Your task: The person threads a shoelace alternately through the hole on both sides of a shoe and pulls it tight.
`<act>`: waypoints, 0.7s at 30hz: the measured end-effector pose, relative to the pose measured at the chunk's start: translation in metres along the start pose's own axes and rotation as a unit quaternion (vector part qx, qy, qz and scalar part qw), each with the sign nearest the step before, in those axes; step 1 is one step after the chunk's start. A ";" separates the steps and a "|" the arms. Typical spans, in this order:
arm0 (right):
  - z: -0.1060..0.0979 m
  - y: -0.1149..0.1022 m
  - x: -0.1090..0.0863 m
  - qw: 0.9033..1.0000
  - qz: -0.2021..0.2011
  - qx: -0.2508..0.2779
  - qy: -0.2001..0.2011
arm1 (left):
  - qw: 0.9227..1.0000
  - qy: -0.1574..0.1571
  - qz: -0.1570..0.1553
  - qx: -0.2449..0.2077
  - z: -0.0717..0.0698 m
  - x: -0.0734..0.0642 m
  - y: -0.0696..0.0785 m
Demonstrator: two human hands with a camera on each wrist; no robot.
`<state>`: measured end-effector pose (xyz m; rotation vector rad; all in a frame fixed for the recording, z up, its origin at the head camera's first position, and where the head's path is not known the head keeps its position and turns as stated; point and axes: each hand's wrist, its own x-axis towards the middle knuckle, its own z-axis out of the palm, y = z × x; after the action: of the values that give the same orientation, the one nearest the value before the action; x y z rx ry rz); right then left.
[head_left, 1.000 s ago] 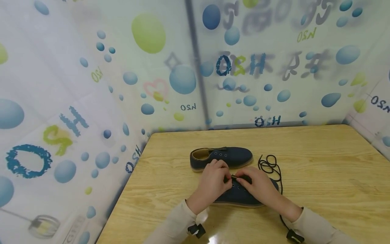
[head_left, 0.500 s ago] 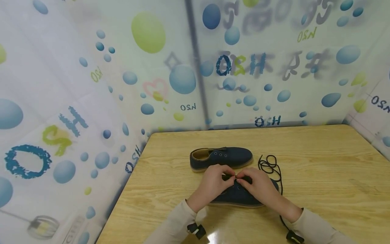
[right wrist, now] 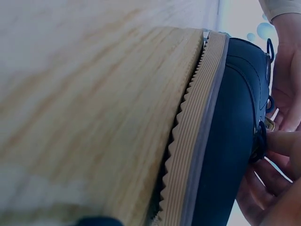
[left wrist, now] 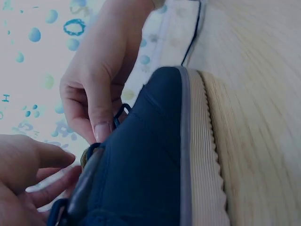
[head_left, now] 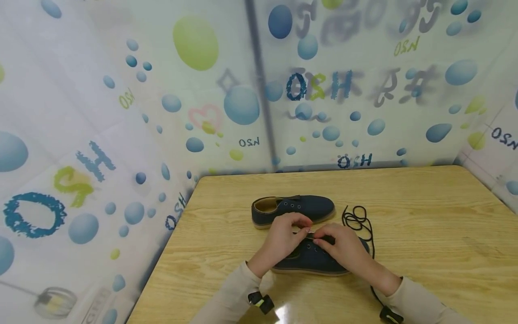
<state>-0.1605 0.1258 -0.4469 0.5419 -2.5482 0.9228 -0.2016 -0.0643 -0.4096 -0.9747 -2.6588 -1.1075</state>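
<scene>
A dark navy lace-up shoe (head_left: 319, 263) with a tan ridged sole stands upright on the table, toe to the right. At its eyelets my right hand (head_left: 344, 245) pinches the dark shoelace (right wrist: 260, 141) between thumb and finger. In the left wrist view the right thumb (left wrist: 101, 129) presses beside the lifted eyelet edge, where a bit of tan lining shows. My left hand (head_left: 281, 238) is just left of it, thumb and forefinger apart above the shoe opening. Its fingers (left wrist: 54, 155) reach close to the eyelet edge from the heel side, holding nothing visible.
A second navy shoe (head_left: 313, 207) lies behind the first, toe right, its eyelets without lace. A thin black cord (head_left: 356, 218) lies in loops to the right and runs under my right forearm. The wooden table (head_left: 437, 216) meets a patterned backdrop (head_left: 226, 90).
My left thumb and forefinger closed in beside the right fingertips, then drew apart and up a little. My right hand stays at the eyelets; the near shoe's heel has shifted slightly left.
</scene>
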 end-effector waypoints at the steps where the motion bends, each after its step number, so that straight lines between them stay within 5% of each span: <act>1: 0.000 0.000 0.000 1.000 0.000 0.000 0.000 | 1.000 -0.008 -0.004 0.026 0.000 0.000 -0.001; 4: 0.001 0.001 0.000 1.000 -0.004 -0.003 0.005 | 0.995 -0.038 -0.013 0.093 0.001 0.000 -0.004; 8: 0.002 0.002 -0.001 1.000 -0.006 -0.006 0.008 | 0.992 -0.072 -0.011 0.101 0.003 0.002 -0.007; 13: 0.002 0.002 -0.002 1.000 -0.001 -0.006 0.002 | 0.996 -0.050 -0.007 0.080 0.004 0.005 -0.006; 17: 0.003 0.001 -0.001 1.000 0.003 -0.007 -0.003 | 1.000 -0.003 -0.017 -0.013 0.004 0.006 -0.003; 21: 0.002 0.001 0.000 1.000 0.004 -0.007 -0.004 | 0.986 0.028 0.003 -0.164 -0.002 0.008 0.002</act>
<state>-0.1610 0.1255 -0.4490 0.5324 -2.5633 0.9067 -0.2067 -0.0607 -0.4043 -0.9800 -2.4752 -1.5829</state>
